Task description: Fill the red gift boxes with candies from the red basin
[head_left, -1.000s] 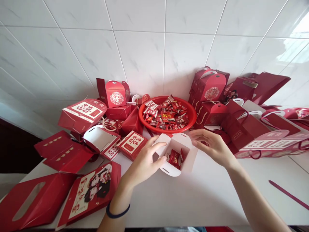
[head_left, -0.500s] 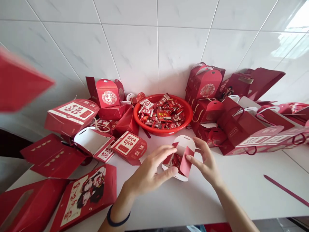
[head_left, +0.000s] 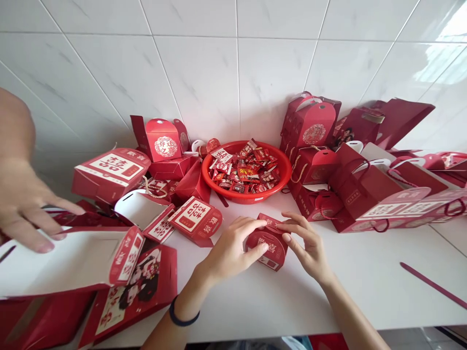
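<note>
Gripping, with half-curled left hand point(head_left: 228, 253) and right hand point(head_left: 311, 249), a small red box point(head_left: 270, 253), twelve o'clock on the tabletop point(head_left: 310, 306). Probably at the closing step; likely calls next for pressing it flat on top. Beyond, at eleven, a red basin point(head_left: 251, 197).

Soft light, white glare on upper-right wall tiles point(head_left: 436, 68), edge distortion.

Small red box point(head_left: 273, 247), top folded over
</note>
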`<state>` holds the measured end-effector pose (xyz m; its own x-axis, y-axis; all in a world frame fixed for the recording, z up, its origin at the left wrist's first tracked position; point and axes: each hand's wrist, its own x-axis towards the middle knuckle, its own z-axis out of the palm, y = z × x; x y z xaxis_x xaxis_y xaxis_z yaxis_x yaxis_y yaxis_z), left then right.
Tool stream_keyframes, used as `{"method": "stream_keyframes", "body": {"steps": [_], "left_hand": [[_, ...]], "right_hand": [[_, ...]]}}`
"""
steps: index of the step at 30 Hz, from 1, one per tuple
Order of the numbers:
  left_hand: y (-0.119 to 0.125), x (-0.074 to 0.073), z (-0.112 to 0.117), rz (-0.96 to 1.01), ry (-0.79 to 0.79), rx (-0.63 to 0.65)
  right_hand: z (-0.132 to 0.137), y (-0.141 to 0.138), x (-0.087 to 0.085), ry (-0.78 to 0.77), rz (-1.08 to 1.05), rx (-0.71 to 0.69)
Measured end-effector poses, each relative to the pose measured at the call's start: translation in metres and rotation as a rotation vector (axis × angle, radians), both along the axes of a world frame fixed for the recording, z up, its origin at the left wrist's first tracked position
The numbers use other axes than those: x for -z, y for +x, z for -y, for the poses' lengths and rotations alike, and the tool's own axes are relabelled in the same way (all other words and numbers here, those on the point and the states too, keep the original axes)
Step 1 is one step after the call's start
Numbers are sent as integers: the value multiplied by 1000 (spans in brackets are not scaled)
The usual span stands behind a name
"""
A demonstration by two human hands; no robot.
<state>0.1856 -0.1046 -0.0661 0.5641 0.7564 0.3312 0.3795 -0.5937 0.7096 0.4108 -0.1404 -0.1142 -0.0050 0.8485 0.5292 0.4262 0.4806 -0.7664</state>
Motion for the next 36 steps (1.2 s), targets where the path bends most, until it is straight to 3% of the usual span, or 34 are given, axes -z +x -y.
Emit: {"method": "stream_keyframes", "body": {"steps": [5,10,12,18,23,26,30,36], "left_hand": [[10,4,-6,15,23,-100],[14,10,-17,-32,-141,60],[15,15,-19,-4,-205,52],[25,23,-10,51,-196,-263],[37,22,3,19,-115,-366],[40,24,8,48,-61,-336],[39,27,11,121,-43,-240],[35,23,13,287,-255,-32]], "right_hand": [[3,0,-2,-33,17,-13],[4,3,-4,-40,18,14],[6,6,-5,-36,-11,90],[27,-1,-8,-33,37,308],[52,-40,-2,-22,287,386],[54,-57,8,-18,379,426],[45,-51,14,-20,422,440],[47,-15,-6,3,405,397]]}}
